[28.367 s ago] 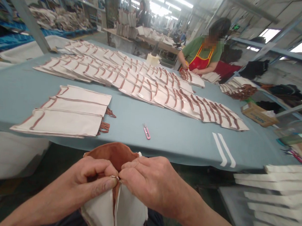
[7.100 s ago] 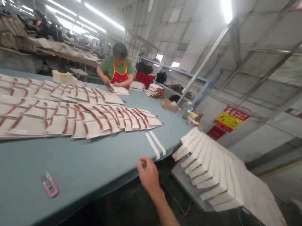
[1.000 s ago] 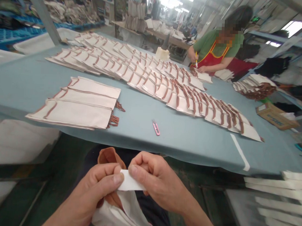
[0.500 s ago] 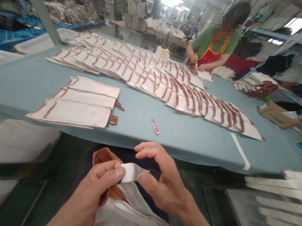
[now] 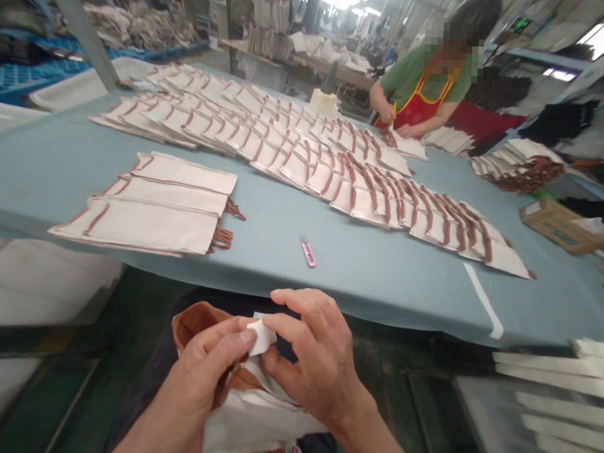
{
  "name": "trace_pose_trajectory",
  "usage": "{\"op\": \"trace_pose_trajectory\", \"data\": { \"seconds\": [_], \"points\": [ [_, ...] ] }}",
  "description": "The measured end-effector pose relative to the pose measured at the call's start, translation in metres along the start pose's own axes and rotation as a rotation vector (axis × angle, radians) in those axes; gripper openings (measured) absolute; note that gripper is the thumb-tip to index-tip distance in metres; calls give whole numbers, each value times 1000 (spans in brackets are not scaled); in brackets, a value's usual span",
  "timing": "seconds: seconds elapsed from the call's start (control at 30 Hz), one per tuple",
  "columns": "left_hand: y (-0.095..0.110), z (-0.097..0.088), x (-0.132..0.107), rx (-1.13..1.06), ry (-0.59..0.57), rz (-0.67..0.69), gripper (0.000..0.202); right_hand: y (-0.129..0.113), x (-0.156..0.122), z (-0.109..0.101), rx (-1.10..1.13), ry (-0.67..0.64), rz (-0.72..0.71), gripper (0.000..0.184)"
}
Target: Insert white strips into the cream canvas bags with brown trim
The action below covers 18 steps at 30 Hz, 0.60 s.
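Observation:
My left hand (image 5: 203, 369) pinches a short white fabric strip (image 5: 261, 338) between thumb and fingers over my lap. From the other side, the thumb and index finger of my right hand (image 5: 321, 364) close on the same strip, its other fingers loosely bent. Beneath both hands lies an off-white cloth piece (image 5: 256, 425) with brown fabric (image 5: 195, 322) at its upper edge and red lettering at the bottom. My hands cover part of it. Pink thread snips (image 5: 307, 252) rest on the table beyond my hands.
The blue-green table (image 5: 261, 251) bears long overlapping rows of cream cloth pieces (image 5: 295, 163) with brown edging. A smaller stack (image 5: 157, 213) lies at the left. Across the table, a person in a red apron (image 5: 417, 108) holds a yellow tool. A cardboard box (image 5: 565, 226) stands at the right.
My right index finger has come down onto the strip, which is now folded up and bunched between both hands. The right hand has moved slightly left, nearer the left hand.

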<state>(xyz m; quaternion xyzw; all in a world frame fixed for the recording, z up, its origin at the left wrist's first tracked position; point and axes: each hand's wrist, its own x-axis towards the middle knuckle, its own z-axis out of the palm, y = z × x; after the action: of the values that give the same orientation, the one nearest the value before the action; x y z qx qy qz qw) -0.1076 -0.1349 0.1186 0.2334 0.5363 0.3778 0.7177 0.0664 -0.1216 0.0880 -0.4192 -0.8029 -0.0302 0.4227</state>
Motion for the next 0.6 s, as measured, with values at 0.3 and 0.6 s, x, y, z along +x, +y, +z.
{"op": "trace_pose_trajectory", "data": {
  "seconds": [0.3,0.6],
  "points": [
    [-14,0,6,3,34,20,42,-3,-7,4,49,36,-39,20],
    [-27,-27,19,164,-24,117,81,-15,-12,-22,859,-67,964,33]
  ]
}}
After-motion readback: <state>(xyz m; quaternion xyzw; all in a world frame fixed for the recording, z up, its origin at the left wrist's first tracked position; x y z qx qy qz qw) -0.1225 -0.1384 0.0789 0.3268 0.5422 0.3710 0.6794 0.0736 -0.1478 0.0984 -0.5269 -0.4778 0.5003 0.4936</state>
